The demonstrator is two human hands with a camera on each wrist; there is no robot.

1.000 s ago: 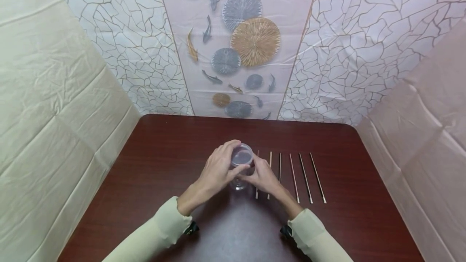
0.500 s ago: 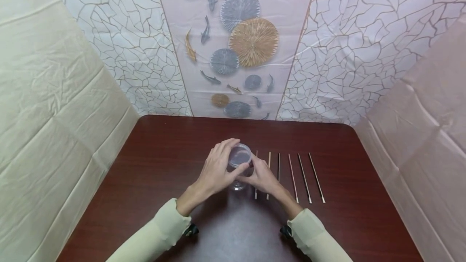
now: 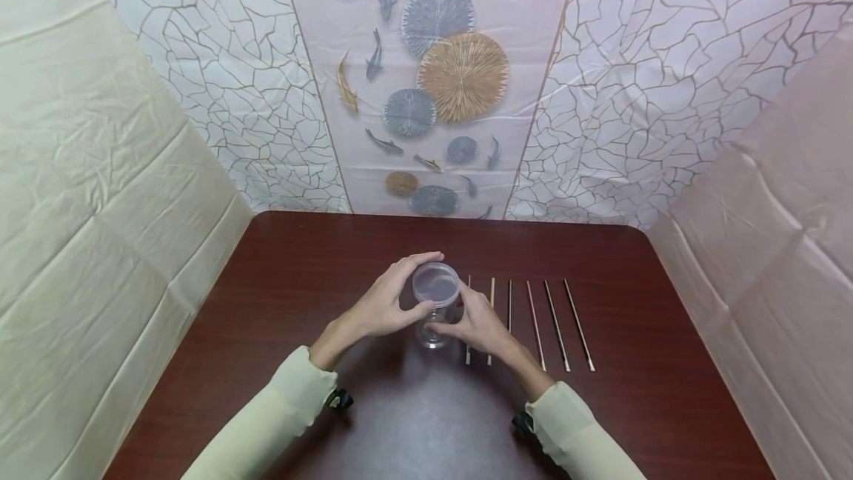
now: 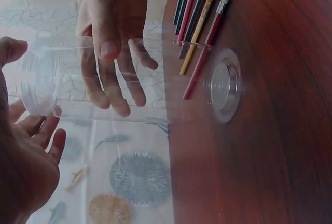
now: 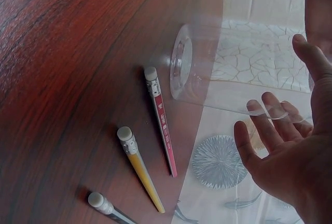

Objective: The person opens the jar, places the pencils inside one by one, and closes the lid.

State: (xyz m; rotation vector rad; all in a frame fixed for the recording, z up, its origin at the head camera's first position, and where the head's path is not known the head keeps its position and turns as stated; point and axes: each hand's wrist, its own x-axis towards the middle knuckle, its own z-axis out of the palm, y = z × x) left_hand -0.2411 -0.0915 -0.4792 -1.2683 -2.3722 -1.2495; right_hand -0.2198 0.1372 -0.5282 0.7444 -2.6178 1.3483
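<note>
A clear plastic jar (image 3: pixel 433 333) stands upright on the table, capped by a clear round lid (image 3: pixel 436 284). With thumb in front and fingers behind, my right hand (image 3: pixel 481 321) holds the jar's body below the lid. My left hand (image 3: pixel 385 304) curves round the lid from the left, its thumb at the near rim and its fingers at the far rim. The left wrist view has the lid (image 4: pixel 40 81) between left thumb and fingers, with the palm apart from it. Through the clear wall, right-hand fingers (image 4: pixel 111 89) show behind the jar. Nothing is visible inside the jar.
Several pencils (image 3: pixel 535 324) lie in a row on the dark red-brown table (image 3: pixel 320 243), right of the jar, eraser ends toward me. The red pencil (image 5: pixel 163 125) is nearest the jar. Cloth walls (image 3: pixel 140 169) enclose the table's sides and back.
My left hand has shifted left and loosened round the lid, its wrist drawn left and thumb lower on the near rim. The right hand and the jar have stayed nearly still.
</note>
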